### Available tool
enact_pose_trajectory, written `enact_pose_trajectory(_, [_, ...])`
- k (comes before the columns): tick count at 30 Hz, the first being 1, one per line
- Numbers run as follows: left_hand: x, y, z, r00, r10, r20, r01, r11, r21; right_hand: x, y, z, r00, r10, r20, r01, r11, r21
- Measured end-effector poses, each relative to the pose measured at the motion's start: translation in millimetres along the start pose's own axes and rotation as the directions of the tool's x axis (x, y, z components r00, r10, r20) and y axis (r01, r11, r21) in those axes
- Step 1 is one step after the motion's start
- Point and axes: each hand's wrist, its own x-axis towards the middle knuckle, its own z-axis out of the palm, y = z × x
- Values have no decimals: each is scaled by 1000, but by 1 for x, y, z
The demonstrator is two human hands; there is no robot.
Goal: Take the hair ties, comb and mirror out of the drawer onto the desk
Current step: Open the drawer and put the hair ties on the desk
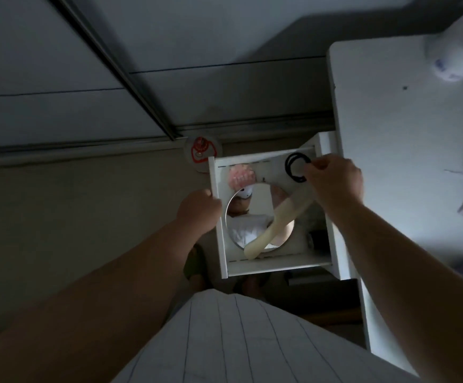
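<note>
Right grip (332, 179) is pinched shut on the black hair ties (296, 167), thumb and forefinger closed over the right side of the loops, which hang out at nine o'clock from the fingertips above the drawer's far right corner. Left grip (198, 210) is curled closed around the left wall of the white drawer (266, 268), steadying it, with nothing from the task in it.

My judgement is that the step in hand is lifting the ties clear. I would keep the pinch firm so all the loops come together, raise them straight up past the drawer wall, then swing toward three o'clock onto the white surface (396, 167), keeping the left grip where it is so the drawer does not slide.

Nearest me in the drawer, the cream comb (266, 233) lies diagonally with its handle end at the near wall, running up toward the right grip and resting across the round mirror (248, 217). That mirror lies flat at seven o'clock from the right grip. Beyond it, at the far left corner, sits a pink fluffy thing (241, 175); I cannot tell what it is.
</note>
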Motion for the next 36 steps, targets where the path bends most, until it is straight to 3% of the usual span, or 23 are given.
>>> enact_pose_trajectory(4, [-11, 8, 7, 999, 34, -32, -34, 999, -19, 25, 16, -42, 987, 79, -143, -84, 996, -31])
enact_pose_trajectory(10, [-27, 11, 20, 990, 101, -98, -94, 993, 77, 51, 38, -54, 980, 122, -157, -140, 983, -114])
enact_pose_trajectory(13, [-27, 8, 23, 988, 124, -89, -115, 988, 100, 47, 42, -48, 967, 135, -216, -145, 989, -31])
enact_pose_trajectory(16, [-30, 12, 23, 992, 109, -68, -100, 989, 113, 18, 46, -44, 964, 13, -265, -7, 1000, 22])
enact_pose_trajectory(19, [-34, 16, 23, 994, 96, -50, -88, 986, 139, -10, 52, -31, 968, -229, -105, 213, 966, -144])
enact_pose_trajectory(21, [-36, 18, 24, 994, 100, -41, -93, 985, 144, -15, 58, -22, 961, -272, 59, 278, 932, -234])
enact_pose_trajectory(23, [-39, 19, 25, 994, 101, -39, -94, 985, 147, -12, 64, -14, 957, -257, 134, 284, 920, -269])
enact_pose_trajectory(36, [-37, 21, 27, 990, 130, -47, -121, 978, 172, 56, 45, -34, 963, -250, 97, 268, 891, -368])
